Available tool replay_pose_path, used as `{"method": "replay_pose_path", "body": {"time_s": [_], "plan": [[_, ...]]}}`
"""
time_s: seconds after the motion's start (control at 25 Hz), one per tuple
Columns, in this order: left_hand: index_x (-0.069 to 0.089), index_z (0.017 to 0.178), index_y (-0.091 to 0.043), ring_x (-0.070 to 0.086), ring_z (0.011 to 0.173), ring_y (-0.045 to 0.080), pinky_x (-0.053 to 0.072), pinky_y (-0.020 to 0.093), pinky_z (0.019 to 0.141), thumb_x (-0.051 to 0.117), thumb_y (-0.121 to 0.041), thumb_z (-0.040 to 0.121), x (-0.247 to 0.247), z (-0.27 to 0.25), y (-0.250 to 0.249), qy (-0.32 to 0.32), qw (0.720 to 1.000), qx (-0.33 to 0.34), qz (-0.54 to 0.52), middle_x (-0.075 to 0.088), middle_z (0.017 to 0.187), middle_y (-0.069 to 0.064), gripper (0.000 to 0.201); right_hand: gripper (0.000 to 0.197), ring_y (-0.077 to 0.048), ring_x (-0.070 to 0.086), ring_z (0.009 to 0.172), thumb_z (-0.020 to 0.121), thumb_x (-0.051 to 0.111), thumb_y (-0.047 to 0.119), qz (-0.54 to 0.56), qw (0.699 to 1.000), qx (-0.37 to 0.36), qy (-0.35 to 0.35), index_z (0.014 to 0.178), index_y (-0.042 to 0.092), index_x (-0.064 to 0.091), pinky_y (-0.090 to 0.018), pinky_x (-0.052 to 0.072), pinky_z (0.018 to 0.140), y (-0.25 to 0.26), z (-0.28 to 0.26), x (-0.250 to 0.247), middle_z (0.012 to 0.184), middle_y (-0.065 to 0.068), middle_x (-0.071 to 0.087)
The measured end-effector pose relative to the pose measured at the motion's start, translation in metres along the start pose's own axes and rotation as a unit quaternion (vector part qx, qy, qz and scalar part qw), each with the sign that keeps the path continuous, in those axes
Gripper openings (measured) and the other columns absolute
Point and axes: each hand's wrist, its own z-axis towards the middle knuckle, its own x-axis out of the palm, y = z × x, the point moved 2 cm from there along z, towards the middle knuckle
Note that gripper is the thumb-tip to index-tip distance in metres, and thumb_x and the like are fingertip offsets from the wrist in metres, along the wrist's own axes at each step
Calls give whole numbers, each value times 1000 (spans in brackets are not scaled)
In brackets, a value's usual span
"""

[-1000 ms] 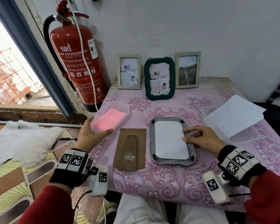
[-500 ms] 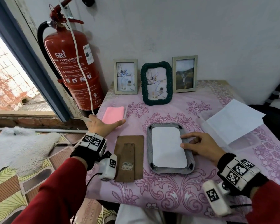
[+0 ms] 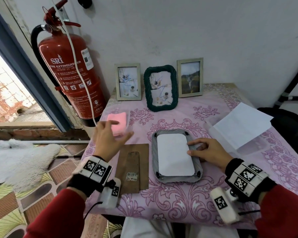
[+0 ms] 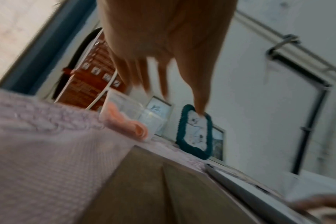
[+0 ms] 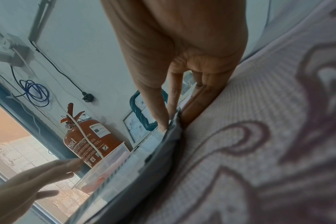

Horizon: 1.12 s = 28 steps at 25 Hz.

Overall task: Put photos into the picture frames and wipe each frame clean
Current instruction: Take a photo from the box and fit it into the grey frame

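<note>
Head view: grey frame [image 3: 176, 177] lies face-down mid-desk [image 3: 179, 203], white photo [image 3: 174, 155] inside; right hand [image 3: 208, 152] fingertips press photo's right edge; left hand [image 3: 108, 140] spread, empty, hovering near pink cloth [image 3: 118, 121].

We seem to be in a home room: a floral pink tablecloth [image 3: 179, 200] fills the centre, a white fluffy rug [image 3: 19, 158] lies lower left, a fire extinguisher [image 3: 70, 76] hangs upper left.
</note>
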Motion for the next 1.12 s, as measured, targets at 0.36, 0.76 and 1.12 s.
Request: {"method": "replay_pose_path", "body": {"time_s": [0.36,0.76,1.12], "plan": [[9,149,-28,-7,146,16,4,38,120,67,-63,67,18,-51,2,381,907,140,108,-8,158,-1,107,30,-19,47,64,73,76,2,15,1000,8,-6,102,7,70,-40,51,77,-5,1,1,57,-2,43],[47,134,-17,44,125,19,37,37,108,67,-47,79,13,-45,-22,236,963,128,7,46,138,7,66,27,-19,47,65,72,77,5,8,1000,7,-16,97,13,71,-42,50,81,-7,4,3,57,1,44],[54,121,-6,55,88,14,44,16,80,69,-14,81,50,-44,-78,248,960,65,-109,57,98,4,44,27,-9,45,58,78,70,1,34,999,22,-5,102,13,70,-25,48,57,-6,-2,4,61,2,40]]}}
